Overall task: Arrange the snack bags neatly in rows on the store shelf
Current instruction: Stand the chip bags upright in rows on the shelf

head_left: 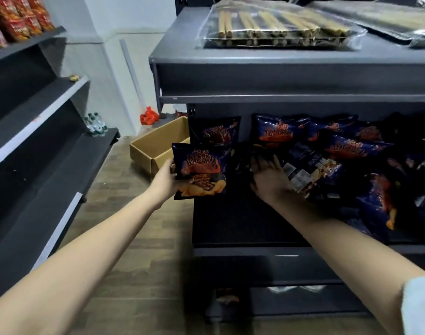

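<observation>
My left hand (167, 178) grips a dark blue chip bag (201, 169) with orange flames, held upright just off the left end of the dark shelf (230, 221). My right hand (270, 176) reaches onto that shelf with fingers straight, its palm against a bag lying back-side up (308, 170). Several more blue bags (282, 130) lie jumbled across the shelf to the right, and one bag (218, 131) stands upright at the back left. The front left of the shelf is bare.
An open cardboard box (158, 146) sits on the wooden floor left of the shelf unit. Clear packs of long sticks (274, 25) lie on the shelf above. A second shelf unit (37, 131) stands at left, with red snack bags (20, 18) on top.
</observation>
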Tool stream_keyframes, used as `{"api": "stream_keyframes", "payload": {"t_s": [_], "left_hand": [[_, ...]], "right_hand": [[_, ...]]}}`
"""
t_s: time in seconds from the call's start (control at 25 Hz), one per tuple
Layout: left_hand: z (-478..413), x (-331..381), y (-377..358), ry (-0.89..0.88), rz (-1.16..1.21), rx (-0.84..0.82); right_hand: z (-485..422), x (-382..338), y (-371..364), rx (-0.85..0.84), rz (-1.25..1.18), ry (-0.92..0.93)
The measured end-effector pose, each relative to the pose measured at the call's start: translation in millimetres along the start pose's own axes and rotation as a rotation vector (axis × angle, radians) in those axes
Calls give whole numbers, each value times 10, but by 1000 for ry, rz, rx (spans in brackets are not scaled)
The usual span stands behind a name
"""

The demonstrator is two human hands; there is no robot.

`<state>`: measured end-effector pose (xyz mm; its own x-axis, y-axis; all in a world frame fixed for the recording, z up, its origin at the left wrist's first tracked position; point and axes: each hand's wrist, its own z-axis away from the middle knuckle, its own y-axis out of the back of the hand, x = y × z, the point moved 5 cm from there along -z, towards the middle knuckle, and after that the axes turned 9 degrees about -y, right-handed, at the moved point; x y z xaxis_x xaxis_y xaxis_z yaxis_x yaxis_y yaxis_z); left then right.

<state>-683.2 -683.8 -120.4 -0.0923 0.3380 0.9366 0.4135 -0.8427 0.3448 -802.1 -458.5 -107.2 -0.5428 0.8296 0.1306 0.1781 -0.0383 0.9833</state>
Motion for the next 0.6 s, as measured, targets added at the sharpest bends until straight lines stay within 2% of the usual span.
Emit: {"api": "stream_keyframes", "payload": {"t_s": [0.12, 0.28, 0.44, 0.6], "left_hand": [[68, -46, 11, 7, 2, 12], [23, -59, -88, 7, -43, -16], [-43, -8, -195, 52, -32, -21], [-182, 14, -250, 30, -130, 28]], "right_hand": [[-44, 156, 140, 90, -238, -55], [-79, 340, 510, 305, -672, -226], [-128, 489, 728, 187, -1113, -366], [43, 678, 873, 277, -1240, -348]]}}
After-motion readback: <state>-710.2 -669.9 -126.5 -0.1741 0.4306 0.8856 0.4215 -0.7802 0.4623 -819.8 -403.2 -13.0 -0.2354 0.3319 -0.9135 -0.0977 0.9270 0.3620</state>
